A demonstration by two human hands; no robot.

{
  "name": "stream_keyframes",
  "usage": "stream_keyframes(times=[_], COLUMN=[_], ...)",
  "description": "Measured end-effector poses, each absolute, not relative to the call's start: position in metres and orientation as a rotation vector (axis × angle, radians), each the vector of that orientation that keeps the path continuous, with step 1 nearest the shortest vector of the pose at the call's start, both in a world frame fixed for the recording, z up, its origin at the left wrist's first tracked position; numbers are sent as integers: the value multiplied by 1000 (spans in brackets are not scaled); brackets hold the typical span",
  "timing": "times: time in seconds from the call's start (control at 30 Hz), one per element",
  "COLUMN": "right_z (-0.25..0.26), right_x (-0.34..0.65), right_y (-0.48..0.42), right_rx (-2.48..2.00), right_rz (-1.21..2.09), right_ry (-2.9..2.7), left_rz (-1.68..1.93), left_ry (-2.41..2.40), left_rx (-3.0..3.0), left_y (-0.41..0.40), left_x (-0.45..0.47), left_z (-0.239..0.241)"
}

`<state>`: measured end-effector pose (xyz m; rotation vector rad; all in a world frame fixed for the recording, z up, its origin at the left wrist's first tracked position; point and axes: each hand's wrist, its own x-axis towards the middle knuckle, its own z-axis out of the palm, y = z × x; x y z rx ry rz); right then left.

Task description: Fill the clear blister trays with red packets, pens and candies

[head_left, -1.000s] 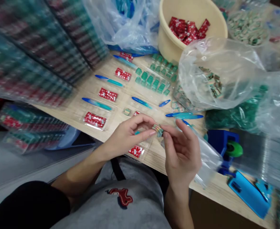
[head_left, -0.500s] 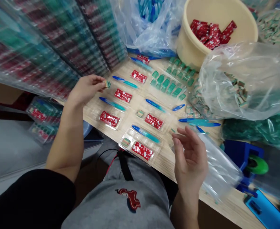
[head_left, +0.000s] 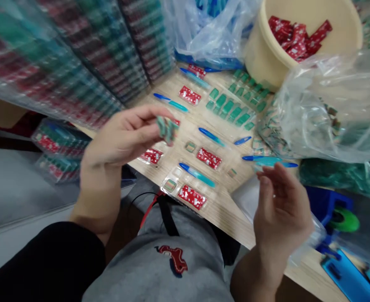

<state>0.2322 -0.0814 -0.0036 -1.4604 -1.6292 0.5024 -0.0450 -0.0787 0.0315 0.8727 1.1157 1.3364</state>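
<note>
My left hand (head_left: 124, 138) is raised above the wooden table (head_left: 225, 214) and pinches a few small green packets (head_left: 167, 128) between thumb and fingers. My right hand (head_left: 281, 207) hovers at the table's near edge with fingers loosely curled and apart, holding nothing that I can see. Below and between the hands lie clear plastic trays (head_left: 187, 188), each with a blue pick (head_left: 196, 174), a red packet (head_left: 192, 196) and a small square packet (head_left: 170, 185).
Stacks of filled trays (head_left: 77, 58) rise at the left. A beige tub (head_left: 276, 54) of red packets stands at the back. Clear bags (head_left: 326, 105) of small packets fill the right, a blue bag (head_left: 213, 29) is behind, and a blue tape dispenser (head_left: 336, 218) sits at the right.
My left hand has come back from the far trays toward the middle, now with green packets in its fingers. My right hand shifted slightly to the right. The view tilted.
</note>
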Motion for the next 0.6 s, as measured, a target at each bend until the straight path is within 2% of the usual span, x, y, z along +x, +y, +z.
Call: stream_keyframes(times=[0.17,0.37,0.6], right_z=[13,-11,-53], right_x=[254,221,192], right_y=[-69,-60,-41], right_rx=[-1641,-1879,-2024], right_rz=[242,254,298], right_ry=[-1805,-2422,-2300], left_rz=[1532,1538,1448], left_ry=[1394,1480,1248], left_rx=[725,643,605], left_y=[-83,-93,-93], left_x=[-70,-78,-54], left_z=[12,-7,-17])
